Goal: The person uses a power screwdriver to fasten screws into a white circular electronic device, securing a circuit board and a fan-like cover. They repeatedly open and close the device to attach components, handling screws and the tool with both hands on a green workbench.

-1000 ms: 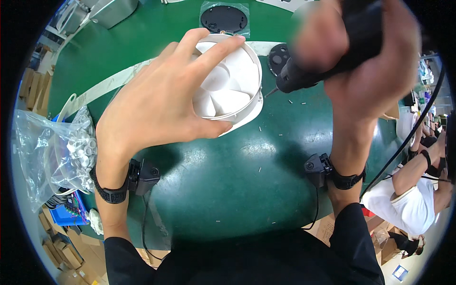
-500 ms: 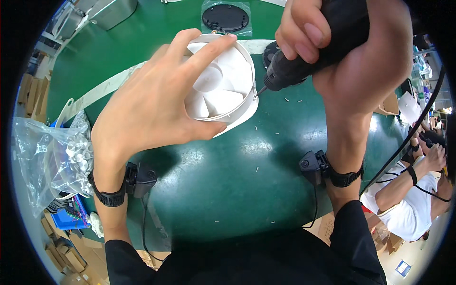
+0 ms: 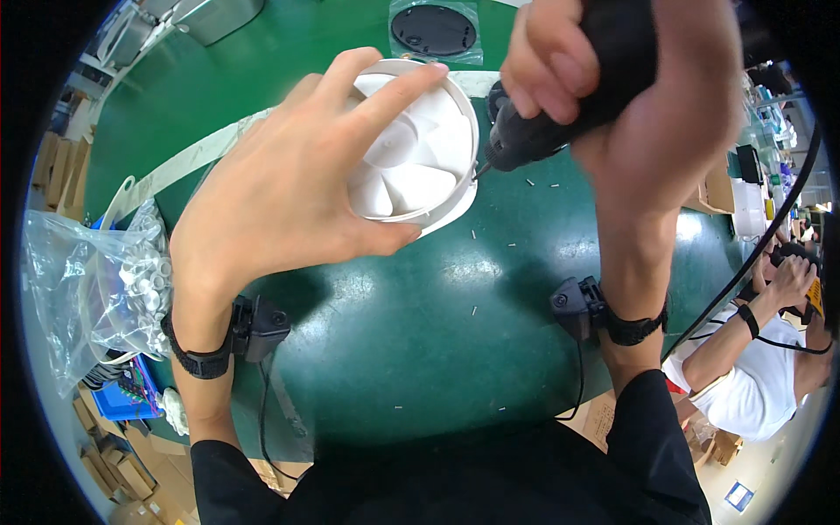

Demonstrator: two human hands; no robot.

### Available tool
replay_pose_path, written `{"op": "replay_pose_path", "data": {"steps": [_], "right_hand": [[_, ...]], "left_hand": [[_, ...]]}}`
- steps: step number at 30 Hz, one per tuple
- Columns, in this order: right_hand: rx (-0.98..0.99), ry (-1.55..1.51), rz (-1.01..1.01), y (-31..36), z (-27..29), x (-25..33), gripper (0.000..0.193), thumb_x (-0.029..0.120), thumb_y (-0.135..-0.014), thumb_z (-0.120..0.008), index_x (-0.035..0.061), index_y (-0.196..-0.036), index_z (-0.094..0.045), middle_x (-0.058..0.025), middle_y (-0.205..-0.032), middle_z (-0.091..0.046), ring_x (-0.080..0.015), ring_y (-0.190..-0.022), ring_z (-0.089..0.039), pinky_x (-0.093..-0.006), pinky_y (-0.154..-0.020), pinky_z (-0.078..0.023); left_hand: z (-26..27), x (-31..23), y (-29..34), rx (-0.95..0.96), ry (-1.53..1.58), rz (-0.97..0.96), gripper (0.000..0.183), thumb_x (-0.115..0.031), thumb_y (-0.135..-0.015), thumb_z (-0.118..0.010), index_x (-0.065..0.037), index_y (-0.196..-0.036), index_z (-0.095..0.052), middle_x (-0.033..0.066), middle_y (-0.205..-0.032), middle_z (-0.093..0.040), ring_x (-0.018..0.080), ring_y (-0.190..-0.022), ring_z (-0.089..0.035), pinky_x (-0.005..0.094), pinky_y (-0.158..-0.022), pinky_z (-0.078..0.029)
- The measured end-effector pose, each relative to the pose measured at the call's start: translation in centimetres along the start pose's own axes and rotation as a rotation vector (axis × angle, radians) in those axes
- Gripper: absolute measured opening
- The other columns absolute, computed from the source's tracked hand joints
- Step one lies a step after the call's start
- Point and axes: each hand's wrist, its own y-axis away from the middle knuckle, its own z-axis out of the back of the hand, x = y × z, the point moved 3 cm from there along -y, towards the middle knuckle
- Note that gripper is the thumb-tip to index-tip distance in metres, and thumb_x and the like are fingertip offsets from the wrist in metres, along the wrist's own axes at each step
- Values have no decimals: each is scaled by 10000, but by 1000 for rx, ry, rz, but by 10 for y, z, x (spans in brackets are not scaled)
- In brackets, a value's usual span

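Observation:
My left hand (image 3: 289,166) is wrapped over a round white fan housing (image 3: 455,197), with fingers at its upper rim and the thumb at its lower edge. Inside the ring show broad white blades (image 3: 420,186). My right hand (image 3: 639,96) grips a black electric screwdriver (image 3: 604,66), which tilts down to the left. Its bit meets the right side of the housing's rim; whether a screw sits under the tip is too small to tell.
Several small screws (image 3: 474,311) lie scattered on the green table (image 3: 394,367). A bagged black oval plate (image 3: 433,31) lies beyond the housing. At left is a clear bag of white parts (image 3: 144,271), above a blue tray (image 3: 122,402). Another person (image 3: 744,367) works at right.
The housing, my left hand and the screwdriver tip have shifted only slightly. My right hand has moved a little left, bringing the screwdriver somewhat more upright; the bit stays at the rim.

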Motion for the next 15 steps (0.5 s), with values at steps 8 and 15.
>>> {"op": "replay_pose_path", "data": {"steps": [8, 15], "right_hand": [[7, 53, -15, 5, -7, 4, 376, 381, -1008, -592, 29, -892, -530, -53, -500, -446, -144, -377, -422, -308, -419, -389], [7, 138, 6, -2, -12, 17, 400, 405, -1019, -569, 26, -900, -526, -59, -498, -439, -146, -379, -418, -312, -427, -395]], "left_hand": [[-3, -3, 1, -13, -39, 0, 968, -242, -602, -880, -99, -1485, -508, 228, -1520, -432, 443, -1235, -586, 458, -1000, -519], [-1, -1, -2, 59, 25, 44, 1054, -284, -598, -897, -127, -1538, -446, 262, -1527, -400, 472, -1323, -506, 490, -1078, -469]]}}
